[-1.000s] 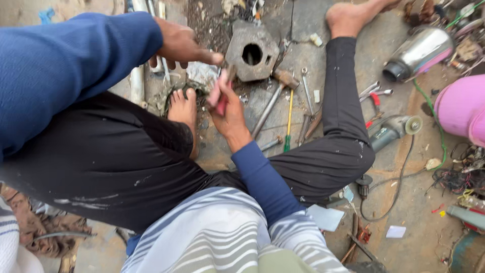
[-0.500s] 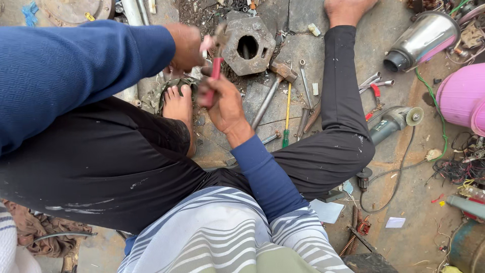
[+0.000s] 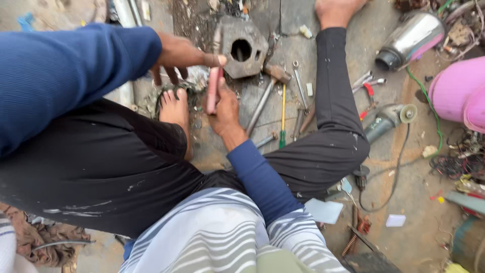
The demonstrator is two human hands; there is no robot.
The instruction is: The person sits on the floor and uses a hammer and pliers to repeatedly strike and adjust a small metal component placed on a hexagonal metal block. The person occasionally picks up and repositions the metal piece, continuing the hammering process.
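Two hands meet on one red-handled tool [image 3: 213, 90]: my right hand [image 3: 226, 108] is closed around its lower grip, and my left hand [image 3: 183, 54] lies over its top, thumb stretched along it, other fingers loosely curled. It stands nearly upright just beside one grey metal block [image 3: 244, 46] with a single round hole. Beyond my right hand, on the ground, lie one hammer [image 3: 267, 93], one yellow-shafted screwdriver [image 3: 283, 114] and one spanner [image 3: 299, 85]. One grinder [image 3: 388, 119] rests past my right knee, well apart.
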